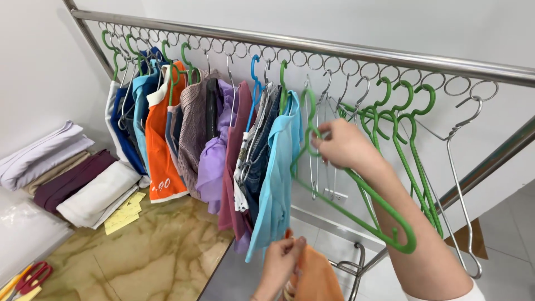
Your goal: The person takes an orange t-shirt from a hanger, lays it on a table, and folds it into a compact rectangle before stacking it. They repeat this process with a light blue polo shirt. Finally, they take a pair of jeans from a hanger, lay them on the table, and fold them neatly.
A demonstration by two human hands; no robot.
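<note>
on the left we see folded cloths [67, 178] stacked on the marble table [156, 256]. our left hand [281, 259] pinches an orange cloth [315, 278] low down, under the light blue shirt [276, 184]. our right hand [343, 146] is closed around a green plastic hanger [384, 214] beside the shiny metal rail [312, 44].

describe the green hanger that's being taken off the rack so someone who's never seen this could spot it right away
Start at the steel rail with its row of rings. Just right of the hung clothes, ending in a light blue shirt, the right hand grips a green plastic hanger near its hook. Unlike the empty green hangers hanging straight further right, it is tilted out and crosses the forearm.
</note>
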